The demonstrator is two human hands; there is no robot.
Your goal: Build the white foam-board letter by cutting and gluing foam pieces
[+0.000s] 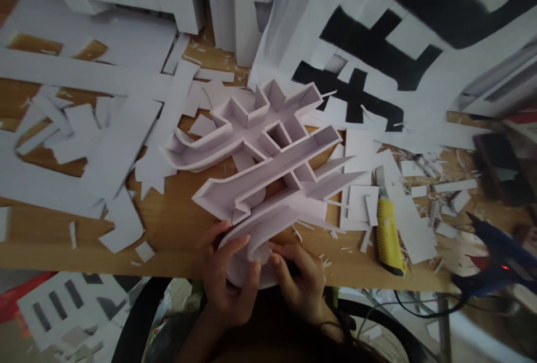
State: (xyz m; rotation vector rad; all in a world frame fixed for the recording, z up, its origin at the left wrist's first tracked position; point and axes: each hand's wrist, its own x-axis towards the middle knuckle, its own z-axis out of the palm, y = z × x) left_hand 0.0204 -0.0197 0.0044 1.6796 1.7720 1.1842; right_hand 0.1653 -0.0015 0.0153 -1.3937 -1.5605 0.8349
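Observation:
A white foam-board character [268, 168] with thin upright walls along its outline lies at the middle of the table, its near curved end reaching over the front edge. My left hand [229, 276] grips that rounded end from the left, fingers over the wall and thumb inside. From the other side my right hand [300, 279] pinches the curved wall strip [262, 251] near its tip, thumb and index finger close together. The undersides of both hands are hidden.
White board offcuts [121, 145] cover the left. Right of the character lie a yellow utility knife [389, 234], small scraps [455, 187], a dark phone [503, 167] and a blue glue gun [495, 265] with a lit red light. Behind stands a sheet with black characters [369, 44].

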